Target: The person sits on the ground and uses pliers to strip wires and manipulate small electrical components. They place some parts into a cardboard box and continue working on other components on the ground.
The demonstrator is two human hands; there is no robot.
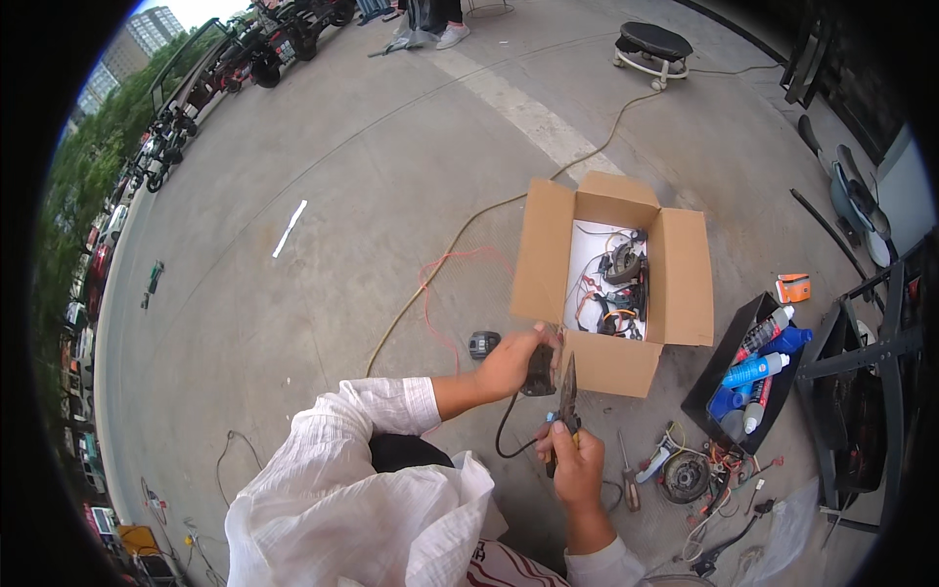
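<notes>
My left hand (511, 360) grips a small black part (538, 370) with a black cable (502, 430) that loops down toward my other hand. My right hand (575, 460) is closed around the handles of a pair of pliers (568, 396), whose jaws point up beside the black part. Whether the jaws touch the part, I cannot tell. Just beyond both hands stands an open cardboard box (612, 364), holding wires and a round, dark metal part (622, 264). To the left of my left hand, a small black part (483, 343) lies on the ground.
A black bin (706, 383) of bottles and spray cans stands at the right, beside a dark metal rack (861, 362). Near my right arm lie a screwdriver (631, 486) and a wired round part (685, 476). A yellowish hose (469, 221) crosses the concrete. A wheeled stool (653, 41) stands far off.
</notes>
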